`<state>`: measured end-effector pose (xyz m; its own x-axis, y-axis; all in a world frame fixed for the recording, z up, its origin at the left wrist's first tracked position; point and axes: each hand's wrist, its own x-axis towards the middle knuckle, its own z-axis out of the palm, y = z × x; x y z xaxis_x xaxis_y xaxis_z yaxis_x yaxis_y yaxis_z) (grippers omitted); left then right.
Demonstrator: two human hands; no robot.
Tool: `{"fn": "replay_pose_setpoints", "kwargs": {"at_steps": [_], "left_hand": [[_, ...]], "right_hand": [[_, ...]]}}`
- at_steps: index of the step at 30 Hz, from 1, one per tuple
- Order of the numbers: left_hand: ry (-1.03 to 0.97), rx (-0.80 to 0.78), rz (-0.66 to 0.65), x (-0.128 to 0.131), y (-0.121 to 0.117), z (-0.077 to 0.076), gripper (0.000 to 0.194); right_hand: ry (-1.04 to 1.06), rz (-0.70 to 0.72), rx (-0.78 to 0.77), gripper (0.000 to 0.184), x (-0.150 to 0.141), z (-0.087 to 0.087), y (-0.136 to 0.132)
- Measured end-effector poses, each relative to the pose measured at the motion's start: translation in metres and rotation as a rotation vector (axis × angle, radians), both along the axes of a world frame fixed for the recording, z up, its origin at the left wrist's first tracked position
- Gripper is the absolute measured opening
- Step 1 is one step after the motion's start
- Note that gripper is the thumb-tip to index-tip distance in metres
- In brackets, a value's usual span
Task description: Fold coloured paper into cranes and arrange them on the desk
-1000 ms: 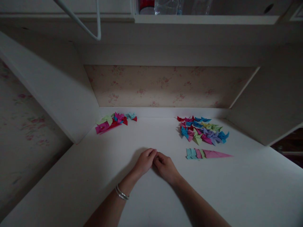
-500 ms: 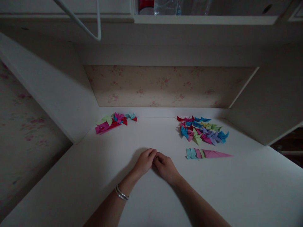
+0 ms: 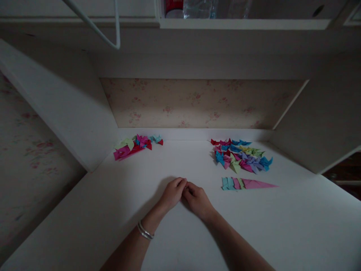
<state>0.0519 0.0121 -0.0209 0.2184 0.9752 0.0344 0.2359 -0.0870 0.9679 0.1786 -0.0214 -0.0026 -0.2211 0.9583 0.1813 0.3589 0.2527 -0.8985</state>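
My left hand and my right hand meet at the fingertips, low over the middle of the white tabletop. Both are closed, fingers curled inward, and whatever may be between them is hidden. To the right of my right hand lies a long pointed strip of folded paper, pink with light blue and green folded bands at its left end. Behind it is a pile of folded paper pieces in many colours. A smaller group of folded papers, mostly pink, red and green, lies at the back left.
Side panels and a floral back wall enclose the table. Overhead, a shelf holds clear plastic items and something red. A white bent rod hangs down at the upper left.
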Motion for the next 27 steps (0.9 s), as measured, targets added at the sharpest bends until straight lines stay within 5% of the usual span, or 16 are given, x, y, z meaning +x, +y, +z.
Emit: {"fn": "replay_pose_setpoints", "kwargs": {"at_steps": [27], "left_hand": [[-0.012, 0.019, -0.006, 0.0001, -0.0006, 0.0013, 0.036]], "right_hand": [[0.007, 0.008, -0.004, 0.020, 0.0005, -0.0024, 0.0002]]}}
